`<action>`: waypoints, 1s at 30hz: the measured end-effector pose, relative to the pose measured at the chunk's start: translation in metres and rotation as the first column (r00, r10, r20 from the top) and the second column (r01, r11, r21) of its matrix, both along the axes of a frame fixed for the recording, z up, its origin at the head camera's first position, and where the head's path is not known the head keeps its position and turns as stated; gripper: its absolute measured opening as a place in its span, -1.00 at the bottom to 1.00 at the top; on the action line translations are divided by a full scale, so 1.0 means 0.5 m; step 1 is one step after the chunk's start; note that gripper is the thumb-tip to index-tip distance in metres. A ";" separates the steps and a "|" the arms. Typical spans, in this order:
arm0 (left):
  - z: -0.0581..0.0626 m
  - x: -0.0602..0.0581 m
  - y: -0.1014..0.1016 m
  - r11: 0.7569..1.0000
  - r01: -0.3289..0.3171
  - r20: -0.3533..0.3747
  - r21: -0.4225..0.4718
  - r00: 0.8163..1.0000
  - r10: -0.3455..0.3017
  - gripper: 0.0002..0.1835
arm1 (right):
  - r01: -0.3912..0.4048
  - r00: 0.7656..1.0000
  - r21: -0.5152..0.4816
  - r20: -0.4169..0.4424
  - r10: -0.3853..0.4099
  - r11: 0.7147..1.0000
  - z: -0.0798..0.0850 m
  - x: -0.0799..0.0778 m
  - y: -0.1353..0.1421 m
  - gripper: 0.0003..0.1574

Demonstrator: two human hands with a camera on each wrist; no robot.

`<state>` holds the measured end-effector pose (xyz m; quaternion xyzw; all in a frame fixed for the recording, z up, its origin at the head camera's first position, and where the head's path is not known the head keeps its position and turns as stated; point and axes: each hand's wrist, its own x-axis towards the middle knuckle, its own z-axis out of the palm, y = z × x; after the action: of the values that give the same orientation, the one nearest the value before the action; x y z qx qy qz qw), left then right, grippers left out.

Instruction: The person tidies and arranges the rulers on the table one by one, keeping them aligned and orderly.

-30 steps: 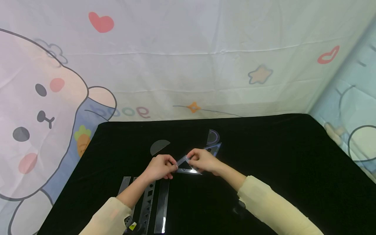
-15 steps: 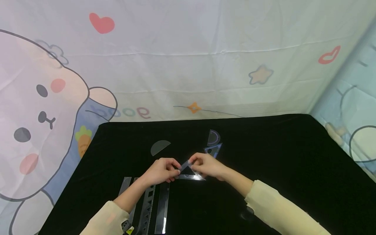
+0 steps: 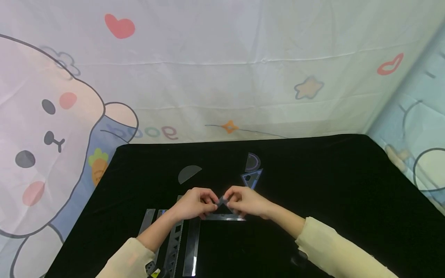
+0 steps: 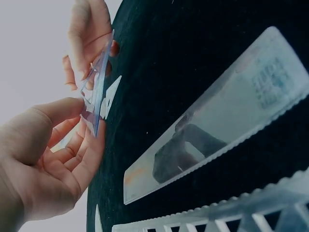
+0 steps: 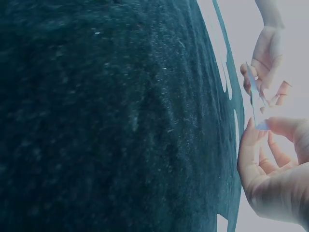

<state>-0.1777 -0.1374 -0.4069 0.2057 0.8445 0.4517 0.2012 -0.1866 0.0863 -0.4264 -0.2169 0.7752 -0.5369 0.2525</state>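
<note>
A person's left hand (image 3: pixel 192 202) and right hand (image 3: pixel 247 200), thumbs and fingers closed in a pinch, together hold one clear triangular set square (image 3: pixel 226 217) between them, above the near middle of a black cloth (image 3: pixel 330 193). Beyond the right hand lies one blue-edged set square (image 3: pixel 255 178), and just past it one protractor (image 3: pixel 252 163); a second protractor (image 3: pixel 189 174), plain and greyish, lies beyond the left hand. Four rulers lie under and beside the left forearm: two outer ones (image 3: pixel 147 219) (image 3: pixel 161 212), a stencil ruler (image 3: pixel 175 235) with cut-out shapes, and a plain-looking ruler (image 3: pixel 192 247). Behind stands a pale printed curtain (image 3: pixel 222 69). Fingers hide parts of the held set square, and whether it touches the cloth cannot be told. The left arm covers stretches of three rulers; their markings, and the protractors', are too faint to read.
</note>
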 end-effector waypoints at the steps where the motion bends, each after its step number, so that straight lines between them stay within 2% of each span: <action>1: 0.000 0.003 0.001 1.000 0.005 0.005 0.003 1.000 -0.005 -0.88 | -0.006 1.000 0.009 -0.014 0.006 1.000 -0.001 0.002 0.000 -0.72; 9: -0.002 0.029 0.010 0.999 0.044 0.084 0.011 0.995 -0.045 -0.88 | -0.055 0.992 0.103 -0.104 0.066 0.993 0.001 0.027 0.006 -0.76; 19: -0.017 0.044 0.017 0.997 0.069 0.135 0.018 0.988 -0.071 -0.88 | -0.107 0.985 0.162 -0.116 0.127 0.981 0.001 0.044 0.012 -0.81; 23: -0.018 0.051 0.018 0.997 0.076 0.131 0.021 0.988 -0.078 -0.88 | -0.135 0.973 0.178 -0.163 0.165 0.975 -0.001 0.049 0.014 -0.82; 26: -0.021 0.057 0.019 0.996 0.084 0.128 0.020 0.988 -0.086 -0.88 | -0.169 0.951 0.179 -0.228 0.208 0.969 -0.001 0.054 0.015 -0.84; 30: -0.025 0.068 0.020 0.995 0.100 0.133 0.020 0.986 -0.102 -0.89 | -0.196 0.938 0.175 -0.252 0.236 0.965 -0.001 0.064 0.016 -0.84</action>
<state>-0.1439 -0.1274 -0.4192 0.2190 0.8146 0.4592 0.2786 -0.1545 0.0942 -0.4270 -0.3530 0.8113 -0.4125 0.2169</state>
